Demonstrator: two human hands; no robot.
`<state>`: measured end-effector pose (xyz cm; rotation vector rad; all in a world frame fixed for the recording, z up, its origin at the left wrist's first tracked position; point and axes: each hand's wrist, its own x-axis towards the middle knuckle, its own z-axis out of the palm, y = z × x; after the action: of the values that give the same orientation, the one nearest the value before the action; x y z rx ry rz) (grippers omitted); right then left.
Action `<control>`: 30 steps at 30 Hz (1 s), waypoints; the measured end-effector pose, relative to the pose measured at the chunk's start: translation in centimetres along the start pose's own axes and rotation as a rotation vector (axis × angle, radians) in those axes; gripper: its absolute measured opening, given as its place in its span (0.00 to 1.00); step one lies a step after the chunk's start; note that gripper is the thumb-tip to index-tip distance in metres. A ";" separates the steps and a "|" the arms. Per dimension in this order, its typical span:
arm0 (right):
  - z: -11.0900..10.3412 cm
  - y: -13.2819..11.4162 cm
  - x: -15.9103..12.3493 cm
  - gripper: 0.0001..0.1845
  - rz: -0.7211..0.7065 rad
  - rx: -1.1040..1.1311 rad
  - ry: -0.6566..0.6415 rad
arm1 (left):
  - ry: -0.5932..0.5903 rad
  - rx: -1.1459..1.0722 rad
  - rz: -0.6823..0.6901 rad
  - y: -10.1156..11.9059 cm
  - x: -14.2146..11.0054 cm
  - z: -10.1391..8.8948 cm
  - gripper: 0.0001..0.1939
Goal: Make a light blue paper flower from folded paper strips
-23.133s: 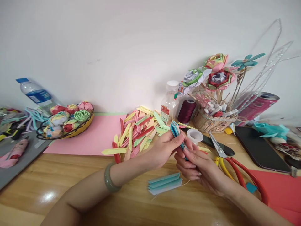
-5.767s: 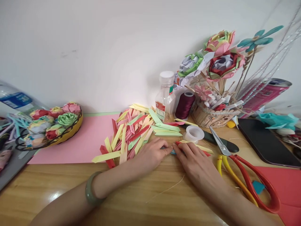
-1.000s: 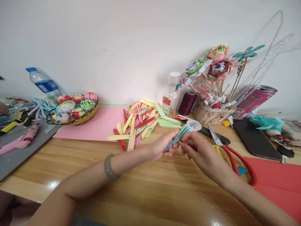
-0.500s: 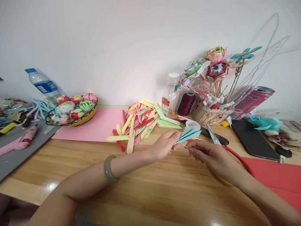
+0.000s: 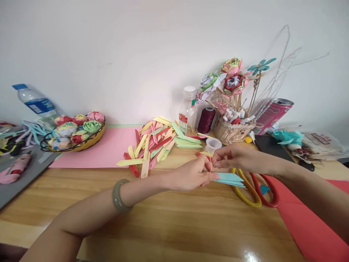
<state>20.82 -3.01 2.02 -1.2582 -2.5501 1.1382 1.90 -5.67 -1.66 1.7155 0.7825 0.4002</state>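
Note:
Folded light-blue paper strips (image 5: 231, 178) point to the right, pinched at their left end by my left hand (image 5: 189, 176). A thin pale string (image 5: 211, 164) runs by that end. My right hand (image 5: 231, 158) is above the strips, its thumb and fingertips closed together on the string. Just beyond my fingers stands a roll of clear tape (image 5: 213, 145). Scissors with red and yellow handles (image 5: 249, 194) lie under my right forearm, their blades mostly hidden. A heap of folded coloured paper strips (image 5: 156, 142) is to the left of my hands.
Along the wall are a clear bottle (image 5: 188, 111), a purple thread spool (image 5: 206, 120), a basket of paper flowers (image 5: 231, 131) and a pink can (image 5: 275, 112). A yellow basket of paper flowers (image 5: 91, 141) sits on pink paper (image 5: 114, 149). Red paper (image 5: 305, 218) lies right.
My right hand has gone from beside the strips to above them, string in its fingers. The blue strips have turned from slanting upward to nearly level. The view has shifted rightward.

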 end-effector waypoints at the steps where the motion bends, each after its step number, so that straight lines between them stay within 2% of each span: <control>1: 0.1 -0.4 0.1 0.14 0.018 -0.130 0.039 | 0.022 0.049 -0.019 -0.2 0.2 0.0 0.11; 3: 0.6 -1.1 0.1 0.12 0.060 -0.318 0.146 | 0.092 0.117 -0.037 -0.6 0.6 0.1 0.12; 6: 2.0 -1.9 0.0 0.11 0.119 -0.428 0.303 | 0.182 0.136 -0.018 -1.0 1.0 0.1 0.12; 12: 3.5 -1.6 0.2 0.09 0.175 -0.442 0.483 | 0.194 0.105 -0.022 -1.2 1.1 0.3 0.12; 27: 3.8 -1.3 0.5 0.09 0.270 -0.396 0.621 | 0.174 -0.043 -0.010 -2.0 1.7 0.9 0.11; 30: 4.2 -1.6 0.0 0.09 0.205 -0.426 0.693 | 0.236 -0.135 -0.018 -1.9 2.0 0.9 0.10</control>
<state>18.17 -6.08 0.05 -1.6567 -2.1943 0.0915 3.31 -4.73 -3.93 1.5517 0.9190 0.6371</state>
